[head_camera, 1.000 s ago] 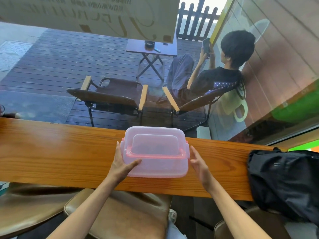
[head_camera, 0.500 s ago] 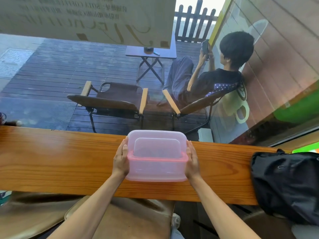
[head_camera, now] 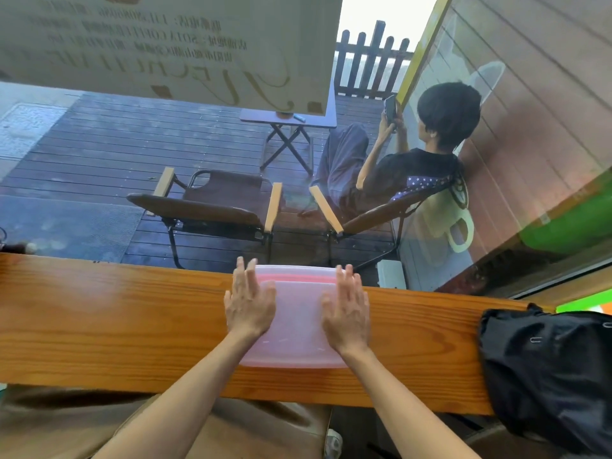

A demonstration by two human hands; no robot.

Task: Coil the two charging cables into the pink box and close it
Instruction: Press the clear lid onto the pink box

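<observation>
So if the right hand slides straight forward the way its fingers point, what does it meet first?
Probably the window glass. The right hand lies flat on the pink box, fingers pointing past the box's far edge, with only a little counter beyond. Depth is hard to judge.

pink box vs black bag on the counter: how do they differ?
The pink box is translucent and rigid with straight edges; the black bag is opaque, soft and crumpled. The pink box sits mid-counter with the left hand and right hand flat on top; the black bag lies untouched at the right end, overhanging the near edge. Both rest on the wooden counter.
</observation>
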